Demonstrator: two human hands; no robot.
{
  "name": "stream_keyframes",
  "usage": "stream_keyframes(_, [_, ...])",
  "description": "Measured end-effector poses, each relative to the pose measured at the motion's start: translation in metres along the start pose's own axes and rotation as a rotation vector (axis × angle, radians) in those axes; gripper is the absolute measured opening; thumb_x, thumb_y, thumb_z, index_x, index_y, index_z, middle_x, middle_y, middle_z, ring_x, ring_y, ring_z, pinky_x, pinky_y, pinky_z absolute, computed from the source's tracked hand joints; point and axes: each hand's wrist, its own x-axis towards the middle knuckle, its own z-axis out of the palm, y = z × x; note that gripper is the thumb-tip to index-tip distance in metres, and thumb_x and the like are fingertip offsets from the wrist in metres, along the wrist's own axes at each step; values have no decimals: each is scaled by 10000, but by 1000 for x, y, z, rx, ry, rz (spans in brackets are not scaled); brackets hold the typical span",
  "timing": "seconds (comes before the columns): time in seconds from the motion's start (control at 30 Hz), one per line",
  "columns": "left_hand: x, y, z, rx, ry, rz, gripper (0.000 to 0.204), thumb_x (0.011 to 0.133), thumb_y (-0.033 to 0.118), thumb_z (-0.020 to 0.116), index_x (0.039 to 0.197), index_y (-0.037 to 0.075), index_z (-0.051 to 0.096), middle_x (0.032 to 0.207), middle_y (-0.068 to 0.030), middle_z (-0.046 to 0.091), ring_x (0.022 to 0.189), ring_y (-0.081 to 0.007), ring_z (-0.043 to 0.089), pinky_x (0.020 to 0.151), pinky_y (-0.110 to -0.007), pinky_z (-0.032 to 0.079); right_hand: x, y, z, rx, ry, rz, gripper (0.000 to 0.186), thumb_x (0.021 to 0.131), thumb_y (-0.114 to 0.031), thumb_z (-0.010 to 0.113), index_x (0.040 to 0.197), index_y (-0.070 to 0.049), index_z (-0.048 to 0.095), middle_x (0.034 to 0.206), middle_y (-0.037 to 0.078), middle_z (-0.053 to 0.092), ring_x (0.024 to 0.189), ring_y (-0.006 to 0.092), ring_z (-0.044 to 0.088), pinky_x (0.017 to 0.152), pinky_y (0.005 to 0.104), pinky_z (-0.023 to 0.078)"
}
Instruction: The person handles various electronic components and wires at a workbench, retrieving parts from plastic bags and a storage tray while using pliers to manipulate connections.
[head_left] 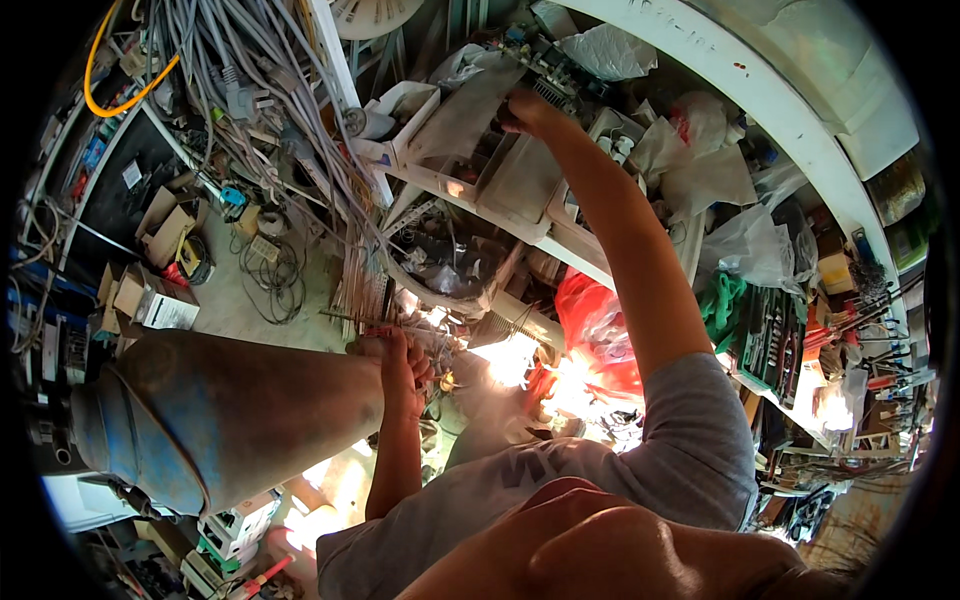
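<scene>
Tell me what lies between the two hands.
In the head view, from left hand to right hand: a cluttered tub, then the shelf edge.

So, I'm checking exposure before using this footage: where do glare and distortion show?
Head view, centre: glare bleaches patches beside the red bag; head view, top: the right hand sits in dimmer light; head view, upper right: the white beam looks bent.

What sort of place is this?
Probably a cluttered repair workshop or storeroom: a thick bundle of grey cables hangs at upper left, a large worn metal cylinder sits below, and open plastic bins crowd a shelf.
</scene>
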Motion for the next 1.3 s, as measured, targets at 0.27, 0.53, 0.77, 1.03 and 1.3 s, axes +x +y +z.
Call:
stream_keyframes(0.27, [2, 2, 2, -18, 6, -14, 372, 946, 463, 522, 738, 174, 416, 550, 68, 250, 443, -50, 197, 406, -238, 192, 14, -11, 1, -1660, 41, -677, 137, 804, -86, 602, 883, -43, 706, 973, 149, 680, 894, 293, 663, 762, 414, 553])
stream_keyframes(0.53, [11, 0, 16, 16, -2, -40, 392, 959, 460, 497, 723, 162, 401, 560, 68, 244, 447, -57, 183, 432, -242, 197, -36, -63, -56, -1195, 54, -821, 173, 796, -162, 632, 934, -70, 678, 929, 105, 674, 932, 261, 643, 760, 373, 519])
stream_keyframes(0.77, [28, -16, 47, 75, -86, -90, 384, 961, 448, 501, 727, 167, 383, 555, 66, 248, 451, -58, 177, 425, -237, 186, -198, -108, -152, -990, -101, -666, 248, 807, -244, 633, 962, -57, 682, 883, 115, 678, 854, 210, 643, 752, 328, 500])
stream_keyframes(1.03, [24, -34, 89, 141, -245, -155, 360, 951, 435, 528, 744, 165, 409, 568, 62, 276, 457, -54, 197, 422, -226, 186, -276, -42, -224, -1228, 111, -480, 218, 794, -139, 563, 965, -99, 692, 938, 120, 685, 881, 299, 648, 765, 408, 508])
stream_keyframes(1.3, [17, -46, 115, 221, -284, -148, 359, 953, 429, 527, 747, 159, 413, 576, 66, 296, 455, -38, 214, 415, -214, 184, -271, 16, -248, -1476, 94, -390, 174, 775, -166, 652, 917, -69, 673, 913, 103, 672, 925, 258, 649, 730, 391, 518])
